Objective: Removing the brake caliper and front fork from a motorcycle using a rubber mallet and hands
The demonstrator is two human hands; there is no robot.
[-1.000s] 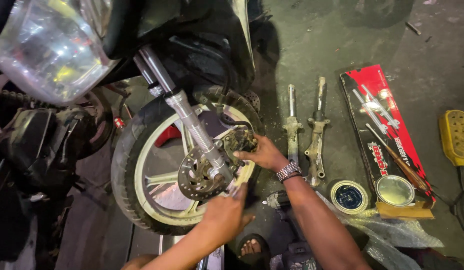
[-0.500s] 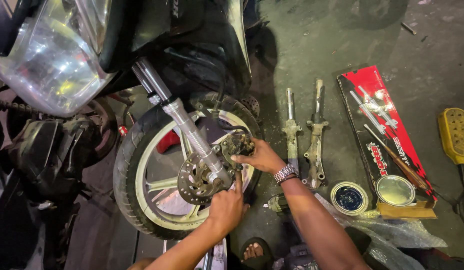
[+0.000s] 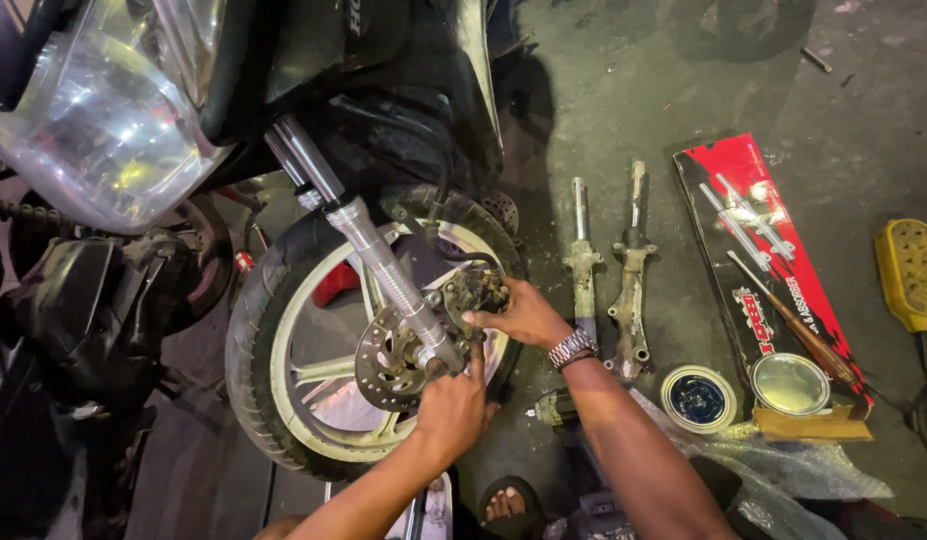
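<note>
hands (image 3: 489,365) crowd brake caliper (image 3: 474,292), seemingly against wheel rim (image 3: 284,350).

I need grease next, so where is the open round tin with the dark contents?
In the head view the open tin lies on the floor right of the front wheel, between the two old fork legs and its shiny lid.

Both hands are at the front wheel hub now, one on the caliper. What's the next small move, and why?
Probably ease the brake caliper down over the disc. The right hand grips it just above the disc edge beside the fork leg, while the left hand steadies the hub end, one finger up.
</note>
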